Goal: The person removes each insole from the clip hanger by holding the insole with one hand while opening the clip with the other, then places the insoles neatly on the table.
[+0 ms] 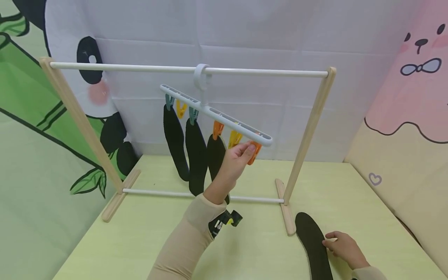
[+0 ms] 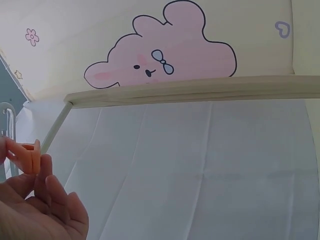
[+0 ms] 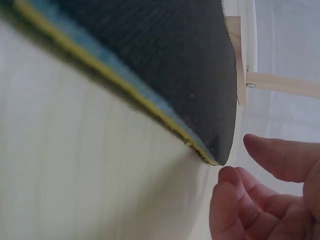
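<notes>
My left hand pinches the orange clothespin at the near right end of a pale blue clip hanger. In the left wrist view that hand has thumb and fingers on the orange clothespin. Three black insoles hang from other clips on the hanger. Lower right in the head view, a loose black insole lies on the table, and my right hand is at its right edge. The right wrist view shows the right hand's fingertips by the insole's tip, thumb apart.
The hanger hooks over the white top bar of a rack with wooden legs. A lower bar crosses near the table. Yellow clips hang between insoles. Printed cloth walls surround the table.
</notes>
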Action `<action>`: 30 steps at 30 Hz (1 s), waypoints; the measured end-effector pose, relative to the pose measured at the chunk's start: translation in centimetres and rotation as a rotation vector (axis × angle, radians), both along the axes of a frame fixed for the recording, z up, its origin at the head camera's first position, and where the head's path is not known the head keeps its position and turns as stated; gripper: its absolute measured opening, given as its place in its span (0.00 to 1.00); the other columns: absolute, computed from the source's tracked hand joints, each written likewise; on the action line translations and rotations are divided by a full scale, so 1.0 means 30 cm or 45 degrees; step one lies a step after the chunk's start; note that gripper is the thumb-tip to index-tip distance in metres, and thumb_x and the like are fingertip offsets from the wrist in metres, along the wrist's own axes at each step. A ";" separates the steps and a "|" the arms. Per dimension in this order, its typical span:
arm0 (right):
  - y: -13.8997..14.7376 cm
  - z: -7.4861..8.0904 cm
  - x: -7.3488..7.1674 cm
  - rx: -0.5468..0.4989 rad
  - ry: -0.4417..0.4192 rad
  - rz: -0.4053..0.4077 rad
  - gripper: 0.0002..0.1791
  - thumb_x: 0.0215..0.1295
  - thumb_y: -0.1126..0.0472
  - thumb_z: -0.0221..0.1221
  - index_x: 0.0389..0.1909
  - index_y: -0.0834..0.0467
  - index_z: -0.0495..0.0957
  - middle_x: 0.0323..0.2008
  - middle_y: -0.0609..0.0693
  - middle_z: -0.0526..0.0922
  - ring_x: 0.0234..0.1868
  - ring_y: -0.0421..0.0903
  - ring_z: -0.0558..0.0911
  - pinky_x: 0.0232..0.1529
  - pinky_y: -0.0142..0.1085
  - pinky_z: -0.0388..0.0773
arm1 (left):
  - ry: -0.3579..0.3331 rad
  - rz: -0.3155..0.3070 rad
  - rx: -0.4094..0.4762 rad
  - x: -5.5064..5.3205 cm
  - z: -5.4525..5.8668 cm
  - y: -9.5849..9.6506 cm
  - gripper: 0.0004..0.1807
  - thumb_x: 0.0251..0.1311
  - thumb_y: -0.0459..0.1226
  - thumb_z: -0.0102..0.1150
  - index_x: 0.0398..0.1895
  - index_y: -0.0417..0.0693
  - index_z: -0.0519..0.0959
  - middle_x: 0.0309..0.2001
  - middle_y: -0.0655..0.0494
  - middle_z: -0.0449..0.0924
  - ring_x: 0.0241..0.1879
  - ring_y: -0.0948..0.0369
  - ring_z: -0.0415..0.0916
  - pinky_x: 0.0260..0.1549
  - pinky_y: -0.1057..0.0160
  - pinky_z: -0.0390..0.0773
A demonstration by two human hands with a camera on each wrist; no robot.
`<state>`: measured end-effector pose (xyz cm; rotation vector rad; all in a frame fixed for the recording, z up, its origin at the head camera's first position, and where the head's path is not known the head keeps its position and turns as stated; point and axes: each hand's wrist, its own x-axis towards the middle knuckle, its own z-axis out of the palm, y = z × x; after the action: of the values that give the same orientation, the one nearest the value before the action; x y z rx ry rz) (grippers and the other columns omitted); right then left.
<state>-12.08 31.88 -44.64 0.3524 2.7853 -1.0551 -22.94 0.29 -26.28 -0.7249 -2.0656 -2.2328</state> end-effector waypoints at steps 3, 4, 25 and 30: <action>-0.005 0.002 0.001 -0.003 0.003 -0.001 0.21 0.62 0.62 0.59 0.47 0.77 0.71 0.27 0.49 0.80 0.26 0.46 0.77 0.30 0.41 0.73 | -0.012 0.003 0.001 0.003 0.002 -0.001 0.18 0.71 0.30 0.46 0.58 0.25 0.70 0.57 0.35 0.73 0.55 0.51 0.69 0.57 0.55 0.69; -0.006 0.004 0.002 -0.004 0.000 0.003 0.21 0.62 0.62 0.59 0.47 0.77 0.71 0.28 0.49 0.80 0.26 0.46 0.77 0.30 0.42 0.73 | -0.012 0.005 0.001 0.004 0.003 -0.001 0.18 0.71 0.30 0.46 0.58 0.25 0.71 0.57 0.35 0.73 0.55 0.51 0.69 0.57 0.55 0.69; -0.070 0.053 -0.017 0.001 0.034 0.057 0.19 0.64 0.60 0.58 0.48 0.72 0.75 0.37 0.56 0.82 0.29 0.46 0.78 0.32 0.42 0.77 | 0.010 -0.096 -0.220 -0.004 -0.019 -0.038 0.19 0.72 0.32 0.45 0.58 0.27 0.71 0.56 0.36 0.74 0.57 0.45 0.70 0.60 0.53 0.66; -0.090 0.060 -0.023 0.065 0.069 0.095 0.17 0.65 0.59 0.59 0.47 0.70 0.76 0.31 0.51 0.80 0.27 0.45 0.77 0.29 0.41 0.73 | 0.006 -0.112 -0.284 -0.006 -0.019 -0.062 0.18 0.72 0.34 0.46 0.56 0.29 0.74 0.55 0.38 0.75 0.54 0.46 0.72 0.57 0.57 0.69</action>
<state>-12.77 29.17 -42.84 0.2271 2.8528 -0.9936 -23.13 -1.56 -26.85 -0.8484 -2.3513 -2.0593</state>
